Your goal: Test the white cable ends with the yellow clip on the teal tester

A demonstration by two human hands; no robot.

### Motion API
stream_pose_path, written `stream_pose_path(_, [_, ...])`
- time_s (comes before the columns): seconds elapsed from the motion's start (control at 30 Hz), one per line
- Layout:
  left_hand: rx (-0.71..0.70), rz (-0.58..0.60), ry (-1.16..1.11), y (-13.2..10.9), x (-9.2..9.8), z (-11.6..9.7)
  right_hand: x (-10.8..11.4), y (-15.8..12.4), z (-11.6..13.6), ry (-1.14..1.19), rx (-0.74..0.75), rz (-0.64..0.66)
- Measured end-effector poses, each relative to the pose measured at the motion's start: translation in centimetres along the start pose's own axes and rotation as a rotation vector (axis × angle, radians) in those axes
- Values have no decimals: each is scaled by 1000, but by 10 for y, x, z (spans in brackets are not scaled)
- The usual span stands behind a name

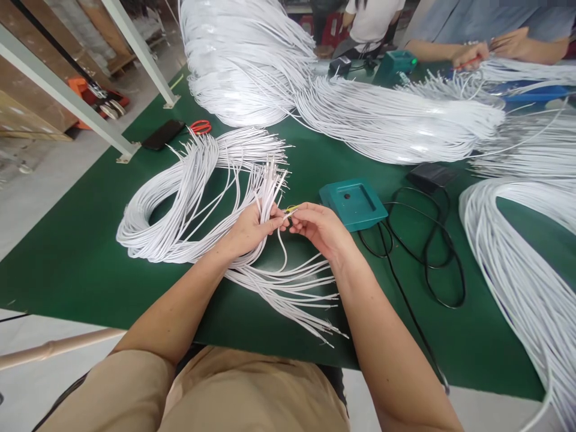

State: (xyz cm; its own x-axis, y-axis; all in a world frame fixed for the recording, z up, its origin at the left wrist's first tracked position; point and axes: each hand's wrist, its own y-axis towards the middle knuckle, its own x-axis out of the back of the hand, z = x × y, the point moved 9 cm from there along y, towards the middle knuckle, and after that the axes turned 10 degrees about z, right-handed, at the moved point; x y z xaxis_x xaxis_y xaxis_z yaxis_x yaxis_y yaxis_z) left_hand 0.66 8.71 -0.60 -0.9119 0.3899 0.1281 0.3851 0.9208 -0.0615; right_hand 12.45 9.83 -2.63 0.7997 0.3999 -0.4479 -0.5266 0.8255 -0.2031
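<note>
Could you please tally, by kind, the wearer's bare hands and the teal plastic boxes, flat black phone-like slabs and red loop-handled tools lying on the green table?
Wearer's bare hands: 2
Teal plastic boxes: 2
Flat black phone-like slab: 1
Red loop-handled tool: 1
Total: 6
Thin white cables: too many to count, left out.

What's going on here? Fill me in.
A person is working bare-handed at a green tabletop. The left hand holds some thin white cables from a loosely coiled bundle, and the right hand pinches near a cable end, where a bit of yellow shows. A squarish teal device sits just beyond the right hand. Across the table, a co-worker's hands are at more white cables.
</note>
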Motion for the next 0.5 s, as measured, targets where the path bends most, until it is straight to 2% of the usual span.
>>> stream_pose_path(0.13, [-7,-29,-12,0,4,1,-2,0,-7,-32,-79,-14])
stream_pose_path(0.27, [0,-5,-86,1,2,3,4,-6,14,-176,94,-156])
stream_pose_path(0.43, [6,-4,-141,1,0,4,-9,-4,23,-398,219,-64])
stream_pose_path(0.5, [8,3,-183,1,-1,6,-8,-4,25,-533,270,-80])
